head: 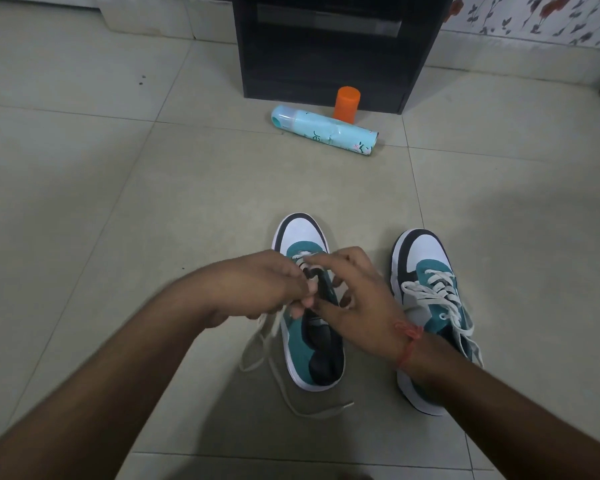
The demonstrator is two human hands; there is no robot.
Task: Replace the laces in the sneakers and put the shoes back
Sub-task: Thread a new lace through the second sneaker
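Pinching the limp white flat lace (269,336) with my left hand (267,285) fingers over the teal-and-white sneaker (305,334); right hand (357,292) fingers spread loose, holding nothing I can tell; lace is soft, light, best gripped at its tip

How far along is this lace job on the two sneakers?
Done: the right sneaker looks laced, ends loose. In hand: both hands work on the left sneaker; the left hand pinches its lace, laced only near the toe, and the right hand rests on it. Left: the upper eyelets, then putting both away.
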